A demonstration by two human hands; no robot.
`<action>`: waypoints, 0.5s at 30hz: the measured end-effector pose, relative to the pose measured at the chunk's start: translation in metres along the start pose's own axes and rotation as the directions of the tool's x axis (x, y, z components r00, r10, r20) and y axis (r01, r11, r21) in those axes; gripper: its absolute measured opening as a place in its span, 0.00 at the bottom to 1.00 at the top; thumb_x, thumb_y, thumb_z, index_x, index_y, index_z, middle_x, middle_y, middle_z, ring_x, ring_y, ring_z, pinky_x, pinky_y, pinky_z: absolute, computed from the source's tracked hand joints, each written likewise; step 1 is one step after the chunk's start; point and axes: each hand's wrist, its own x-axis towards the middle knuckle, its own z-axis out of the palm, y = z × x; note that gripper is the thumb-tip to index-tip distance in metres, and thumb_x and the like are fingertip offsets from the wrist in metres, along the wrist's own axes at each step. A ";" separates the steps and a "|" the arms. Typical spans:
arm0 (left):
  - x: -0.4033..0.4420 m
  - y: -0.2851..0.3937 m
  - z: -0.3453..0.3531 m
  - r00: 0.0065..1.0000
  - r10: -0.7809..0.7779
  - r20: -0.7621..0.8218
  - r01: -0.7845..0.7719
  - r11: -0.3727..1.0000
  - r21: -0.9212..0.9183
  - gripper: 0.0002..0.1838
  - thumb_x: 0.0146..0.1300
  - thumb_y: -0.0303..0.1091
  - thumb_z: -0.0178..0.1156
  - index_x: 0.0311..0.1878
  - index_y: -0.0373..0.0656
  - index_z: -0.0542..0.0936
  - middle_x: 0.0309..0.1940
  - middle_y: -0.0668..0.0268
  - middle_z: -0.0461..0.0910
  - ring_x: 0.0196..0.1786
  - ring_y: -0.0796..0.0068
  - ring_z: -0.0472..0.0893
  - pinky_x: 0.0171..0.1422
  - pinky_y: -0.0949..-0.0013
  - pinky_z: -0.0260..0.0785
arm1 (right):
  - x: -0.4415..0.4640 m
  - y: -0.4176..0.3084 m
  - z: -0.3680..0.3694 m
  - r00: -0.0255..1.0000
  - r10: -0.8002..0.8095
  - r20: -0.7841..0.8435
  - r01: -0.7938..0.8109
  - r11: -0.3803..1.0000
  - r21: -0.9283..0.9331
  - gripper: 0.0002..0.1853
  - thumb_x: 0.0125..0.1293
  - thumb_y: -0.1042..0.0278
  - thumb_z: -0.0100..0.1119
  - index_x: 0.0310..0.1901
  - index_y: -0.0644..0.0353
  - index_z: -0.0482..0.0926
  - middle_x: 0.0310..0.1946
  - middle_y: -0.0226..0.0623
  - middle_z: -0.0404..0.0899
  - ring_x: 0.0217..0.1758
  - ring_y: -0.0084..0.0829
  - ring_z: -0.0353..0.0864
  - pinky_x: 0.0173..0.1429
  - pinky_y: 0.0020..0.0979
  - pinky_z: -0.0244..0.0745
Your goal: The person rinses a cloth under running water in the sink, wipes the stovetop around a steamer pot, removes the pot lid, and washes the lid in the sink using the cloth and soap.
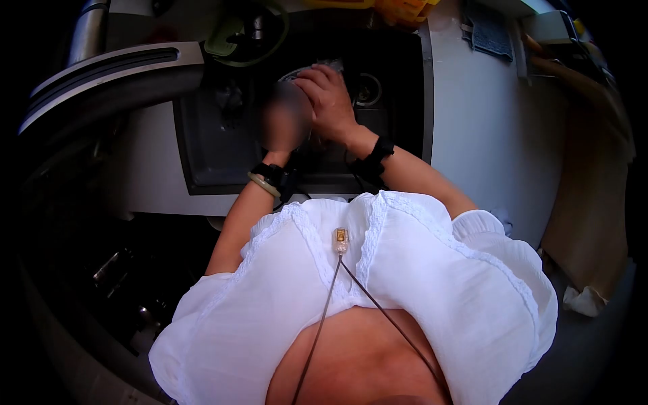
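Both of my hands are close together over the dark sink (202, 158). My right hand (329, 101) has its fingers bent and pressed together over a shiny, round-edged thing (291, 73), mostly hidden beneath the hands; I cannot make out its kind. Just left of it, my left hand (285, 121) is smeared by a blur, so its fingers do not show. A black band (374, 156) is on my right wrist. My left wrist carries another black band (270, 173) and a pale bangle (264, 185).
A round drain (368, 89) lies right of my hands. A green-rimmed container (226, 42) stands at the sink's back left, near a thick dark bar with a silver top (115, 79). Orange-yellow items (408, 10) are behind. A grey cloth (491, 35) lies on the white counter (496, 128).
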 end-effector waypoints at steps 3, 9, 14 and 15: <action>0.005 0.019 -0.002 0.993 -0.001 -0.116 -0.017 0.989 -0.149 0.17 0.66 0.41 0.49 0.25 0.38 0.72 0.18 0.70 0.69 0.23 0.78 0.67 0.27 0.71 0.59 | 0.025 0.048 -0.012 0.993 0.118 -0.001 -0.118 0.987 -0.109 0.12 0.56 0.66 0.52 0.38 0.62 0.79 0.40 0.44 0.78 0.48 0.47 0.73 0.56 0.39 0.67; 0.007 0.025 -0.011 0.984 -0.178 0.003 0.174 0.958 -0.228 0.07 0.63 0.32 0.51 0.37 0.41 0.76 0.25 0.59 0.76 0.26 0.63 0.77 0.27 0.67 0.68 | 0.039 0.082 -0.017 0.854 0.469 0.225 -0.479 0.878 -0.009 0.16 0.57 0.60 0.50 0.34 0.65 0.79 0.31 0.51 0.78 0.35 0.49 0.78 0.42 0.40 0.73; 0.007 0.030 -0.014 0.966 0.231 -0.120 -0.244 0.963 -0.113 0.06 0.62 0.31 0.51 0.35 0.43 0.76 0.25 0.62 0.76 0.25 0.66 0.77 0.24 0.68 0.67 | 0.008 0.013 0.000 0.984 0.174 0.031 -0.174 0.985 -0.022 0.15 0.53 0.61 0.57 0.42 0.54 0.80 0.48 0.36 0.75 0.59 0.47 0.64 0.63 0.44 0.59; 0.008 0.031 -0.012 0.946 0.293 -0.137 -0.286 0.956 0.071 0.05 0.59 0.31 0.52 0.35 0.44 0.76 0.25 0.63 0.76 0.24 0.68 0.76 0.24 0.69 0.67 | 0.004 0.000 0.001 0.986 0.146 0.076 -0.146 0.989 -0.008 0.16 0.51 0.62 0.59 0.43 0.53 0.80 0.49 0.34 0.74 0.62 0.47 0.61 0.64 0.45 0.57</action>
